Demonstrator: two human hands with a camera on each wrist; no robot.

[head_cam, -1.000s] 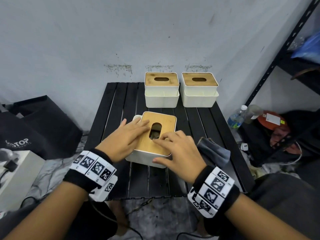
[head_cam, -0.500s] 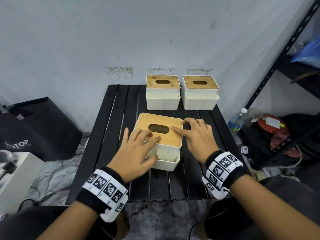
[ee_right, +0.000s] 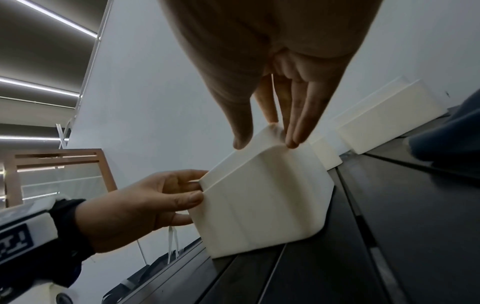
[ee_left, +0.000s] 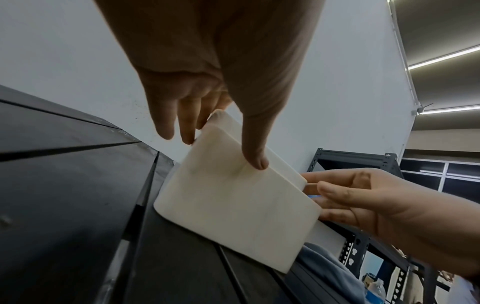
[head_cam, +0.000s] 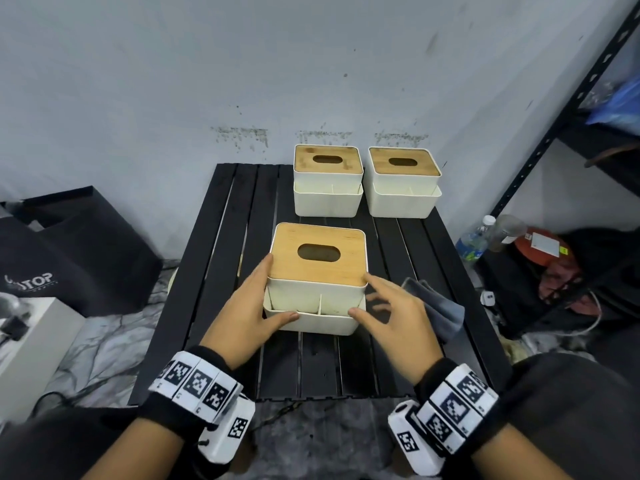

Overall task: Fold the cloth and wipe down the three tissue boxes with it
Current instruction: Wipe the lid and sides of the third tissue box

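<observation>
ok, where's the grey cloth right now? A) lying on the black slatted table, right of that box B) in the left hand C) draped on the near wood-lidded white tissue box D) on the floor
A: the grey cloth lies on the black slatted table beside the near tissue box, partly behind the right hand, which isn't holding it.

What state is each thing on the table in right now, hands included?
Near tissue box: upright on the table, wooden lid on, held between both hands.
Left hand: fingers straight along the box's left side, thumb on its front.
Right hand: fingers straight at the box's right side, thumb on its front.
Cloth: bunched on the table right of the box, not held.
Back left box: upright, lid on, untouched.
Back right box: upright, lid on, untouched.
</observation>
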